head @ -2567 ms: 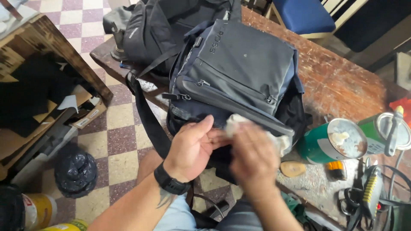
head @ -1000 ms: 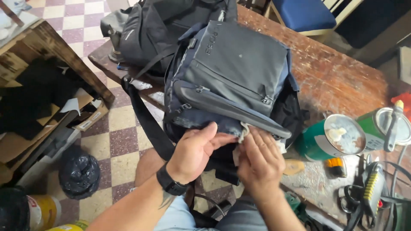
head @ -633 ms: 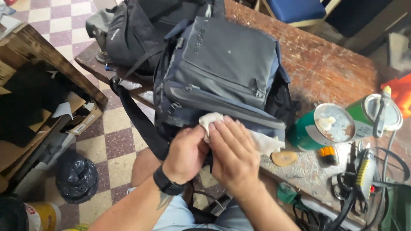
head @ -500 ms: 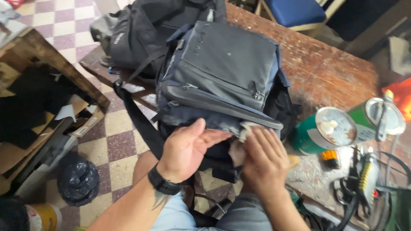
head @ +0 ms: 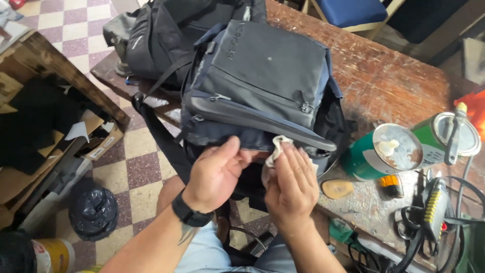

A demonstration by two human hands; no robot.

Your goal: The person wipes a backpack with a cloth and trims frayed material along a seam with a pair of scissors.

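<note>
A dark blue-grey backpack [head: 262,76] lies on the worn wooden table [head: 384,86], its lower edge hanging toward me. My left hand [head: 214,172] presses flat against that lower edge, a black watch on its wrist. My right hand [head: 290,187] holds a small white cloth [head: 277,145] against the bag's bottom seam, fingers spread over it. A second black bag [head: 166,35] lies behind the backpack at the table's far left corner.
Two green tins [head: 384,151] with white-smeared lids stand at right, a tool resting across one. Cables and a yellow-black tool [head: 434,212] lie near the table edge. A wooden crate with cardboard [head: 45,116] and a black bag [head: 93,212] sit on the checkered floor.
My right hand keeps rubbing the white cloth back and forth along the backpack's lower edge while my left hand stays pressed against it. The view shifted slightly.
</note>
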